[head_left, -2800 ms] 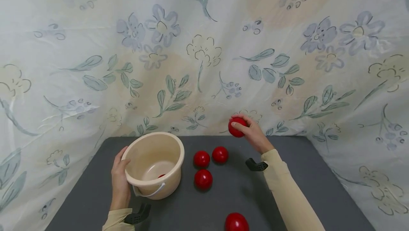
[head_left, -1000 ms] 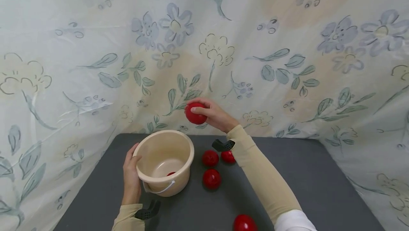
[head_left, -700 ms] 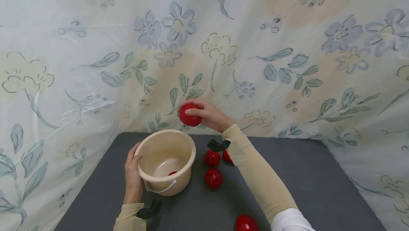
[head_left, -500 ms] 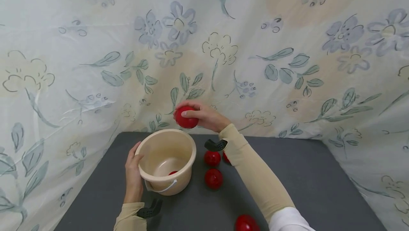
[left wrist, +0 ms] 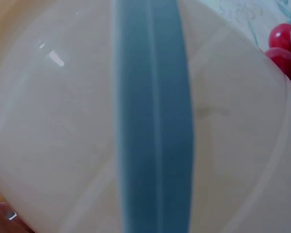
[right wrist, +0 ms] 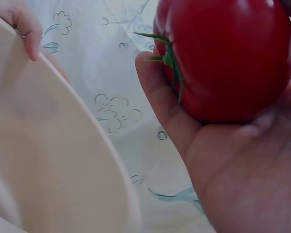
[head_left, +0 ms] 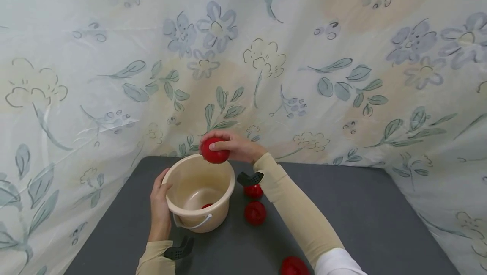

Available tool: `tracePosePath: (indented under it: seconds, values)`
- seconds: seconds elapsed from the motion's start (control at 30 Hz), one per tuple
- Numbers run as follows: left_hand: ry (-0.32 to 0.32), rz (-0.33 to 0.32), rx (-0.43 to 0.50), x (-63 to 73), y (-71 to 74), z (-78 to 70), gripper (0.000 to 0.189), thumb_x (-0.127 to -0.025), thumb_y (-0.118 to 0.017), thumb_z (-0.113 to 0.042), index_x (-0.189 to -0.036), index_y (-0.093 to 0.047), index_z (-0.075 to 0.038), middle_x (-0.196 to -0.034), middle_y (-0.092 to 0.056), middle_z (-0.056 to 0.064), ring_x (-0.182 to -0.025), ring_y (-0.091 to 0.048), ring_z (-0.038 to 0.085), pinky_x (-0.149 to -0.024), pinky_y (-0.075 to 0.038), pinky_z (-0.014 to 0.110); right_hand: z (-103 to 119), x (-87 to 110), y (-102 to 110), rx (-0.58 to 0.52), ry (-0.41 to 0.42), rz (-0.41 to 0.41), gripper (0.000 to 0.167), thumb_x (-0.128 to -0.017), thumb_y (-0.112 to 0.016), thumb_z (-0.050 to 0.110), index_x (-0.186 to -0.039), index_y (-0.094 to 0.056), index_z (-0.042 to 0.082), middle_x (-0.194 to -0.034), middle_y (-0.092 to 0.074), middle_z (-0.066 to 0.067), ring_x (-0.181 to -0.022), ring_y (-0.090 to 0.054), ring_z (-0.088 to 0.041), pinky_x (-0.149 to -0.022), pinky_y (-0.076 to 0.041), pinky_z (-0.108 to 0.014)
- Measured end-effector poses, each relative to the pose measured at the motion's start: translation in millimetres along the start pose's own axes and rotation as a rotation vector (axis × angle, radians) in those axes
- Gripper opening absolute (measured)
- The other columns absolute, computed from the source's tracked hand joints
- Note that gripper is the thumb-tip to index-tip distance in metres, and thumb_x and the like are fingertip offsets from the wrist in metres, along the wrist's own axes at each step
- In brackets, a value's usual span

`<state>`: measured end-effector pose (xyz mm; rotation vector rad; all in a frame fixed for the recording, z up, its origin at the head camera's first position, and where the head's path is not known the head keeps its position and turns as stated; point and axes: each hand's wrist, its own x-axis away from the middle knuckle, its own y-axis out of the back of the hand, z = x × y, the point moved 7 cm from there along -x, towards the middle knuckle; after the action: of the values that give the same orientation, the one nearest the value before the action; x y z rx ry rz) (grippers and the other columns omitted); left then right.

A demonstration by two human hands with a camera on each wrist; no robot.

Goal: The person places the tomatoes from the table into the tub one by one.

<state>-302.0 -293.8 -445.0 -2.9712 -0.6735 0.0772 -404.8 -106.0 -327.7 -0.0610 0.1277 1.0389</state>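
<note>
My right hand point(head_left: 239, 147) grips a red tomato point(head_left: 215, 150) at the far rim of a cream bucket point(head_left: 220, 215). In the right wrist view, the tomato point(right wrist: 228, 63) shows a green stem, with the palm and fingers under and around it. At the bucket's left side, my left hand point(head_left: 160, 209) holds the rim, thumb hooked over the inside. Part of another red tomato point(head_left: 207, 205) shows at the bucket's bottom, mostly hidden by the near wall. The bucket's wall point(left wrist: 53, 126) fills the left wrist view, crossed by a blurred bluish band point(left wrist: 153, 116).
Right of the bucket on the dark grey table point(head_left: 323, 199) lie more red tomatoes, one point(head_left: 255, 213) in front of another point(head_left: 253, 191) partly behind the right wrist's black strap piece point(head_left: 249, 179). One tomato point(head_left: 294, 266) sits near the front edge. A flowered curtain point(head_left: 266, 76) hangs behind.
My right hand has carried the tomato leftward from the table's right side, then down to the bucket's far rim. The left hand keeps its hold on the bucket. The head view has shifted slightly.
</note>
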Motion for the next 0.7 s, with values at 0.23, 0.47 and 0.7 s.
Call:
tracePosePath:
  seconds: [0.23, 0.47, 0.7]
  values:
    - [0.009, 0.013, -0.001, -0.4, -1.3, 0.4, 0.050, -0.104, -0.033, -0.018, -0.154, -0.042, -0.015, -0.157, -0.041, 0.004, -0.136, -0.041, 0.012, -0.114, -0.033, 0.032, -18, -4.7, -10, -0.005, -0.033, 0.041, 0.043, -0.090, -0.056, 0.012, -0.132, -0.053, 0.003, -0.134, -0.057, -0.018, -0.115, -0.060, -0.022, -0.092, -0.057, -0.034]
    - [0.008, 0.015, -0.009, -0.1, -1.8, 0.8, 0.050, -0.104, -0.032, -0.017, -0.154, -0.041, -0.014, -0.156, -0.041, 0.004, -0.134, -0.042, 0.011, -0.115, -0.034, 0.031, -37, -13.0, -20, 0.003, -0.098, 0.099, 0.041, -0.087, -0.056, 0.015, -0.128, -0.057, 0.012, -0.132, -0.059, -0.015, -0.115, -0.061, -0.020, -0.094, -0.056, -0.034]
    - [0.009, 0.010, -0.017, 0.2, -1.6, 0.8, 0.050, -0.105, -0.033, -0.018, -0.154, -0.041, -0.016, -0.156, -0.042, 0.004, -0.131, -0.043, 0.009, -0.120, -0.032, 0.038, -55, -19.8, -20, -0.034, -0.168, 0.109, 0.052, -0.093, -0.054, 0.012, -0.141, -0.044, -0.003, -0.142, -0.051, -0.024, -0.116, -0.061, -0.020, -0.100, -0.055, -0.037]
